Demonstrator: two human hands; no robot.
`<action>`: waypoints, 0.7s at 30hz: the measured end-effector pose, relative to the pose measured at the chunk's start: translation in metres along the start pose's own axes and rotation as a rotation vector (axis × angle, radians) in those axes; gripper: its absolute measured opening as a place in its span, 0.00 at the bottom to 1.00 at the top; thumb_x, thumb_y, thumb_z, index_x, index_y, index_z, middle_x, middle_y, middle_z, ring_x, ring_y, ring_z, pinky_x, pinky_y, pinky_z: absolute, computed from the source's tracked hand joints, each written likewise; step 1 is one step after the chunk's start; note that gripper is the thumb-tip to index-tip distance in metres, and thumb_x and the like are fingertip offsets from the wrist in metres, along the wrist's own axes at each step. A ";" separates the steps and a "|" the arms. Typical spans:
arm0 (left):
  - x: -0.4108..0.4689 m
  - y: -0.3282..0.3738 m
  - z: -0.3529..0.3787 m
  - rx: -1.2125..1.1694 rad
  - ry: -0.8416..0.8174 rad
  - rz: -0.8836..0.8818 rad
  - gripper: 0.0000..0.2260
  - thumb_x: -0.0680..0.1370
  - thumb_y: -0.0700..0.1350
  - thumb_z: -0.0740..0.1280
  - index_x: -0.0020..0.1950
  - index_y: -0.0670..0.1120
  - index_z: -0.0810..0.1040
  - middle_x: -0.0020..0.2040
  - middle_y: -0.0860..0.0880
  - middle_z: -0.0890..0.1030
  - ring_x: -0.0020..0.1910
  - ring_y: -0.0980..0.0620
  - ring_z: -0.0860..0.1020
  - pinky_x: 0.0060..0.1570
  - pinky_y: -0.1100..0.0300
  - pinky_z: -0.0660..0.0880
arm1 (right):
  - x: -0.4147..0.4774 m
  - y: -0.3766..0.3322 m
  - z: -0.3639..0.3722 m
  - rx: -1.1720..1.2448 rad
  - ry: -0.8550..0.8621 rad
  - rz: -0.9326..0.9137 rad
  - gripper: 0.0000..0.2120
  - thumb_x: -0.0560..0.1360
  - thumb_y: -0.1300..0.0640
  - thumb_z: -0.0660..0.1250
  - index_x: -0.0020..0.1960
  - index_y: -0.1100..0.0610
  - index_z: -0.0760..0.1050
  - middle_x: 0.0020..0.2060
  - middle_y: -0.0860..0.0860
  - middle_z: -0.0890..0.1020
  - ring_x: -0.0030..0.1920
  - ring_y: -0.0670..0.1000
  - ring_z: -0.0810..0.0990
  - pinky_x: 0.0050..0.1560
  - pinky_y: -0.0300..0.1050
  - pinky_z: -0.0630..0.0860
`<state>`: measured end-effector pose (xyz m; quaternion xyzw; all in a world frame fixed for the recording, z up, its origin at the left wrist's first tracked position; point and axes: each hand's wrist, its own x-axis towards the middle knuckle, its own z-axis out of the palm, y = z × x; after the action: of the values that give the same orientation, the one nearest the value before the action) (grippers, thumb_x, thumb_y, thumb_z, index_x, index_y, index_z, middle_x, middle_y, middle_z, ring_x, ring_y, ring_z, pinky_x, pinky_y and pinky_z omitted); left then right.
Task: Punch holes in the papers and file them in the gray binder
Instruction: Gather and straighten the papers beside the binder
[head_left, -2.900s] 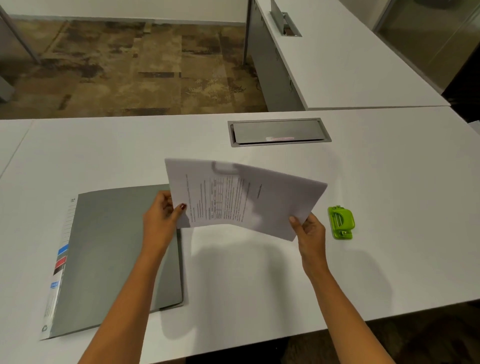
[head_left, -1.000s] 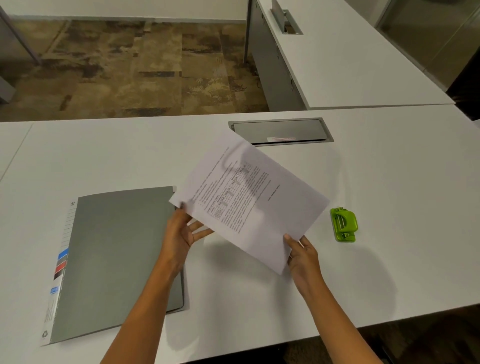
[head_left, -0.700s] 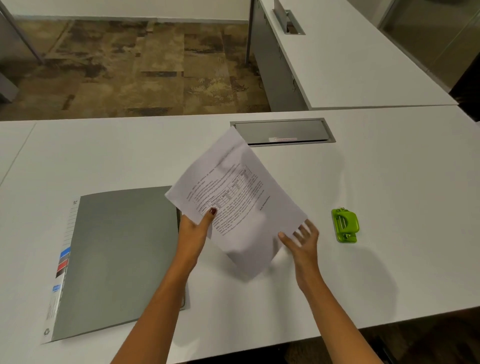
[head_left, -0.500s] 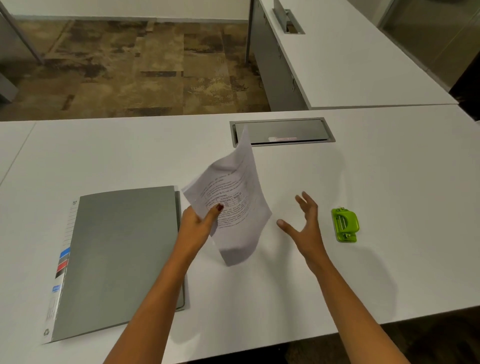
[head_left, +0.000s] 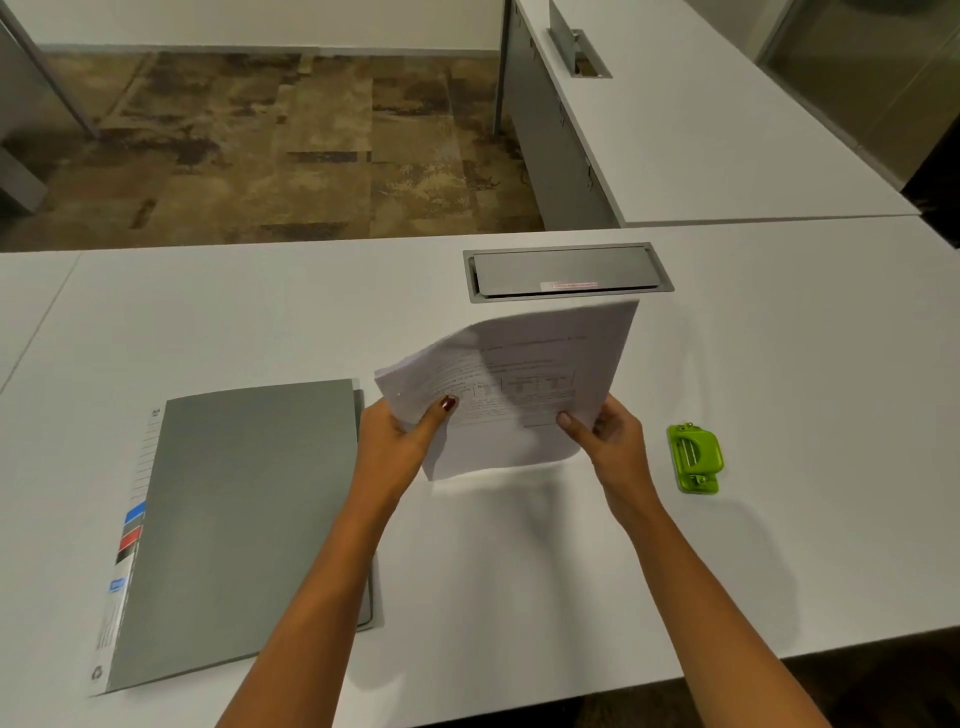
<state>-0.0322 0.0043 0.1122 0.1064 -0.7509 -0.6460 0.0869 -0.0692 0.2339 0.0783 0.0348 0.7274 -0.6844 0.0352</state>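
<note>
A thin stack of printed white papers (head_left: 524, 374) is held upright above the white table, its lower edge near the surface. My left hand (head_left: 397, 447) pinches the stack's left edge, thumb on the front. My right hand (head_left: 610, 436) grips the right edge, thumb on the front as well. The gray binder (head_left: 244, 514) lies closed and flat to the left, just beside my left hand. A small green hole punch (head_left: 695, 457) sits on the table to the right of my right hand, apart from it.
The white table (head_left: 805, 415) has a gray cable hatch (head_left: 566, 271) set into it just behind the papers. A second white desk (head_left: 701, 130) joins at the back right. Patterned carpet floor lies beyond the far edge.
My right hand let go of the papers for a moment while the left turned them, then took hold again. The stack now stands more upright, printed side toward me.
</note>
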 end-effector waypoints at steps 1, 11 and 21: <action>0.000 -0.003 0.001 0.000 -0.005 -0.015 0.14 0.74 0.44 0.70 0.59 0.43 0.79 0.53 0.47 0.83 0.51 0.51 0.81 0.51 0.56 0.80 | -0.002 0.005 0.000 -0.001 0.010 0.017 0.21 0.71 0.61 0.72 0.63 0.56 0.74 0.55 0.51 0.82 0.56 0.52 0.80 0.61 0.49 0.76; -0.004 -0.017 0.009 -0.068 0.050 -0.059 0.14 0.76 0.44 0.68 0.60 0.42 0.78 0.55 0.46 0.82 0.54 0.48 0.81 0.55 0.50 0.79 | -0.014 0.024 0.004 0.050 0.075 0.074 0.19 0.73 0.60 0.70 0.63 0.53 0.75 0.55 0.48 0.82 0.58 0.50 0.79 0.63 0.48 0.73; 0.000 -0.015 0.009 -0.311 0.291 -0.087 0.12 0.76 0.40 0.68 0.59 0.41 0.77 0.53 0.50 0.82 0.50 0.57 0.82 0.49 0.65 0.78 | -0.033 0.049 0.015 0.263 0.362 0.283 0.35 0.69 0.62 0.73 0.70 0.51 0.60 0.68 0.50 0.68 0.66 0.51 0.70 0.61 0.44 0.67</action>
<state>-0.0336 0.0108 0.0956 0.2162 -0.6164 -0.7351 0.1817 -0.0313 0.2220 0.0324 0.2623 0.6146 -0.7440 -0.0052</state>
